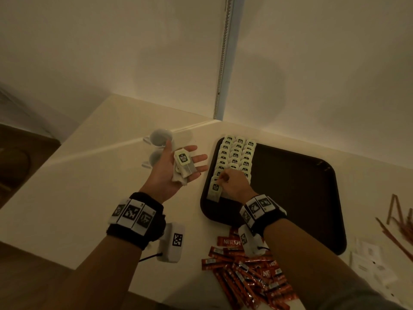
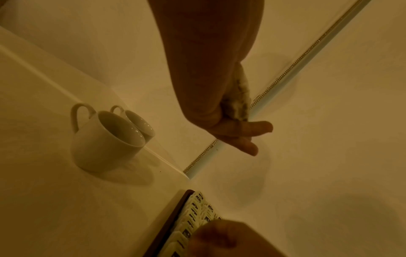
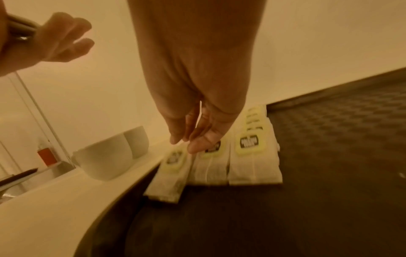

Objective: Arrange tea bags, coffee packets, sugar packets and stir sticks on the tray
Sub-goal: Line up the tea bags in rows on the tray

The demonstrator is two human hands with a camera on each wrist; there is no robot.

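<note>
left hand [image 1: 176,168] – flat, cradling spare tea bags [image 1: 182,166] | right hand [image 1: 234,182] – seemingly pinching bag [image 1: 215,189] on tray [image 1: 297,198]

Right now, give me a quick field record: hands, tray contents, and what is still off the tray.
left hand: palm up, small stack of tea bags lying on it
right hand: fingertips on the front tea bag of the left row
tray: three tea bag rows along its left side, rest bare
off tray: Nescafe coffee packets, sugar packets, stir sticks
nearby: two white cups
</note>
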